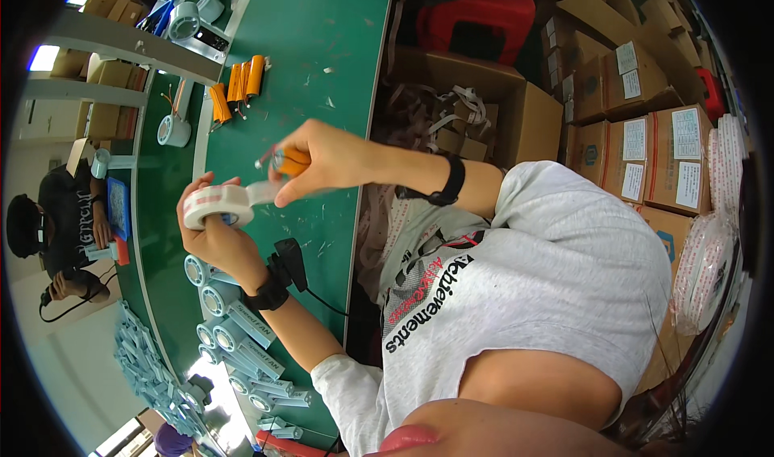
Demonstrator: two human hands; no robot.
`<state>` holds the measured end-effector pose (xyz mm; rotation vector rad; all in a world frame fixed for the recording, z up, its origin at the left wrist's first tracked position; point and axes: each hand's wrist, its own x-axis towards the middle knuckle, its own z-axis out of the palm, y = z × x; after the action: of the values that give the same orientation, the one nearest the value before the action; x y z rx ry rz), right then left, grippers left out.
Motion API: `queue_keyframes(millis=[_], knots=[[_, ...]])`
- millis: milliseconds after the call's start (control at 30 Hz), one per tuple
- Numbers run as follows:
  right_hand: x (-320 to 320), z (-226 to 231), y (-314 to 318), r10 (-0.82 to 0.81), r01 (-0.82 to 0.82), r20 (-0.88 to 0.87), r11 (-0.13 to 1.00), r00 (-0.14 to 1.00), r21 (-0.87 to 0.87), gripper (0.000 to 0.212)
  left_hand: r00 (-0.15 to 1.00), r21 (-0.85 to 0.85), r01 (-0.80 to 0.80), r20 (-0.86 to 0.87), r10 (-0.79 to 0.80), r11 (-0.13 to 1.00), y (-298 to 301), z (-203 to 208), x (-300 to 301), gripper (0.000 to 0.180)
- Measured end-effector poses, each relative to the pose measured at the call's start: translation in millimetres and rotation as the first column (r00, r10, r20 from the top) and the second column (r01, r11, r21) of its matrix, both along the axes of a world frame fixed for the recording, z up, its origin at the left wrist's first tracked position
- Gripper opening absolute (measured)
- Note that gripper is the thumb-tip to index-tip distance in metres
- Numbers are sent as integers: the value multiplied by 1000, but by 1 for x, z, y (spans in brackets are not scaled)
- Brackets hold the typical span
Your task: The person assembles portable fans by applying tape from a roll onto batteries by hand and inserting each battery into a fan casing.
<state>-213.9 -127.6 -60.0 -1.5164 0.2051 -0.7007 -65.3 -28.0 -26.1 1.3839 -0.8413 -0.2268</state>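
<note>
My left hand is closed round a wide roll of white tape with faint red marks, its fingers round the outside and partly inside the core. From the roll a short translucent strip runs to my right hand, whose thumb is at the strip's end. The same hand holds an orange-wrapped battery pack in its curled fingers, with thin wire ends showing beside it. Both hands are above the green table. Several similar orange battery packs lie on the table at the upper left.
Pale blue handheld fan bodies stand in rows near my left forearm. A black device with a cable is beside my left wrist. An open carton with tape liners and stacked boxes are at right. Another person sits across.
</note>
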Motion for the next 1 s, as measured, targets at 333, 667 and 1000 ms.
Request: queue_keyframes(millis=[333, 667, 1000], knots=[[-37, -12, -13, 169, -182, -262, 983, 950, -26, 18, 988, -33, -142, 53, 144, 989, 30, 5, 37, 19], [29, 31, -1, 38, -22, 68, 976, 997, -217, 25, 758, 232, -119, 649, -63, 965, 12, 15, -4, 37], [54, 8, 5, -245, 74, 230, 818, 942, 571, 27, 997, 314, -17, 80, -9, 949, -16, -13, -32, 44]])
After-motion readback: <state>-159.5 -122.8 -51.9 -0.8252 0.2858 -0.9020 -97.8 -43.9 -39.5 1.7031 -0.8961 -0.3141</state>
